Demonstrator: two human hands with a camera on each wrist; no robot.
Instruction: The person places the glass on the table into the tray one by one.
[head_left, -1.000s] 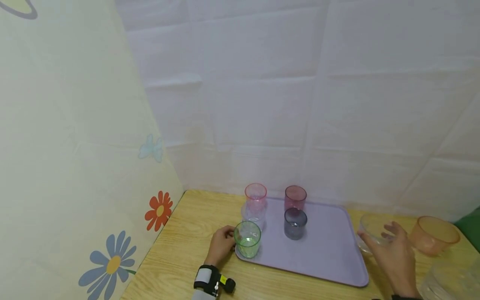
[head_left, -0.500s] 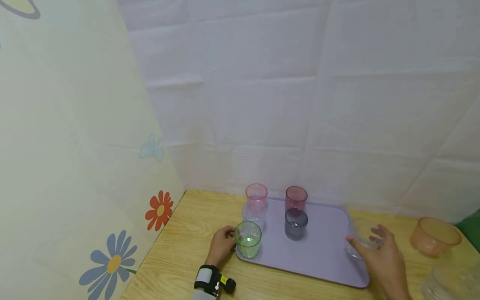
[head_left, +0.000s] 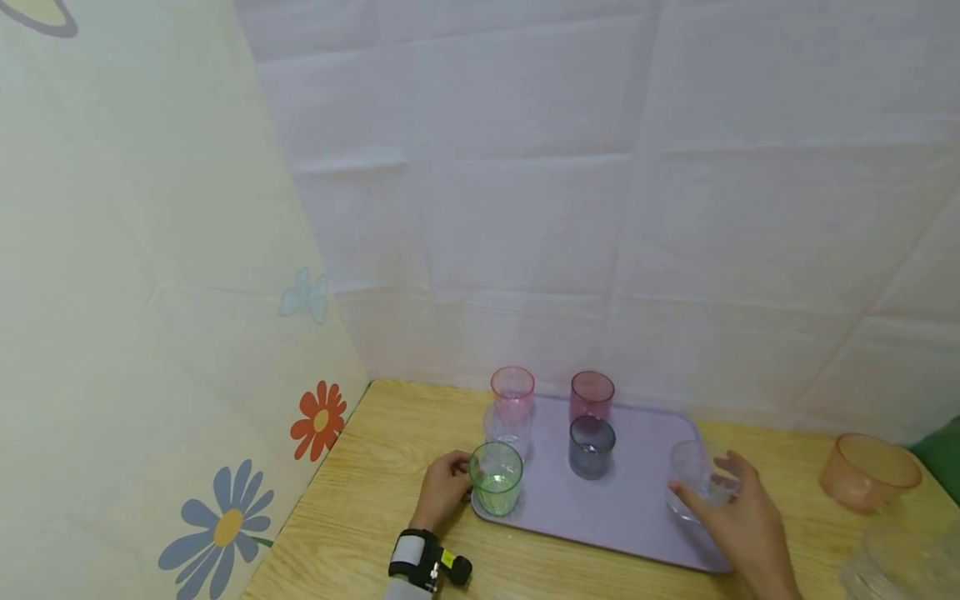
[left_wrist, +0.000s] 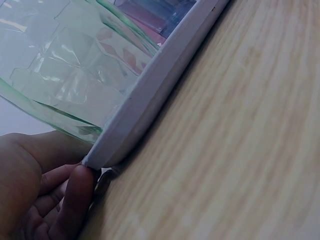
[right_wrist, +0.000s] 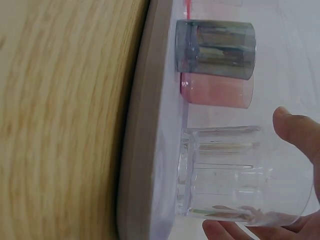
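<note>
At the lilac tray's (head_left: 630, 517) near left corner, my left hand (head_left: 442, 493) pinches the rim between thumb and fingers, as the left wrist view shows. Right beside it stands a green tinted glass (head_left: 496, 479). My right hand (head_left: 750, 517) holds a clear glass (right_wrist: 230, 175) from the side, thumb and fingers spread around its upper part. That glass is upright, its base close over the right part of the tray. Also on the tray are a grey glass (head_left: 592, 450), a dark red glass (head_left: 592, 393), a pink-rimmed glass (head_left: 512, 392) and a clear glass (head_left: 506, 437).
An orange bowl-like cup (head_left: 870, 475) stands on the wooden table (head_left: 352, 508) to the right. Clear glassware (head_left: 892, 567) sits at the lower right edge. A white sheet (head_left: 525, 208) hangs behind the table, and a flowered sheet (head_left: 150, 250) to the left.
My right hand has carried the clear glass leftward, from the table right of the tray to over the tray's right part. The left hand has stayed at the tray corner.
</note>
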